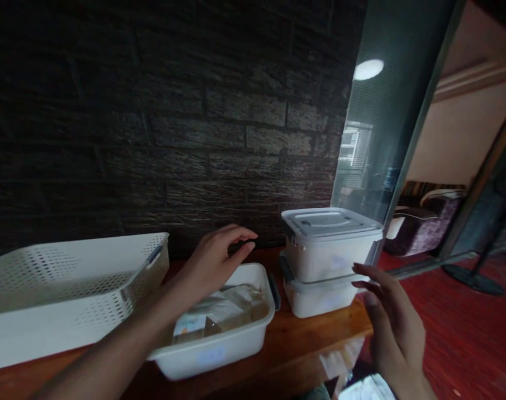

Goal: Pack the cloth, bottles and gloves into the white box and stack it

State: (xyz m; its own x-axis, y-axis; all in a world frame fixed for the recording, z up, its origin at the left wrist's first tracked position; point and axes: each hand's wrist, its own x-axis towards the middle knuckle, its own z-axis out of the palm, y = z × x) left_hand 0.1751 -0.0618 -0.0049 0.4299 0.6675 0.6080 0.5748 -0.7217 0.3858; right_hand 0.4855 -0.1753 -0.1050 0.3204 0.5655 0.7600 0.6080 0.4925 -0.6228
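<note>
My left hand (222,253) hovers over an uncovered white plastic storage box (219,353), its thumb and fingers apart and nothing between them. Inside the box lie a crumpled pale plastic bag (240,303) and a small packet with a printed label (189,325). To the right stand two white storage boxes, one on the other; the upper box (320,261) wears a grey lid (332,222). My right hand (397,322) is in front of the stack's right side, fingers curved and apart, holding nothing. A gap shows between its fingertips and thumb.
A large white perforated basket (82,311) stands left on the wooden table (311,333). Behind is a dark brick wall (219,122). At right are a glass panel (373,128), red floor (457,328), a purple sofa (430,225) and a black stand base (472,279). A white object (367,389) is below my right hand.
</note>
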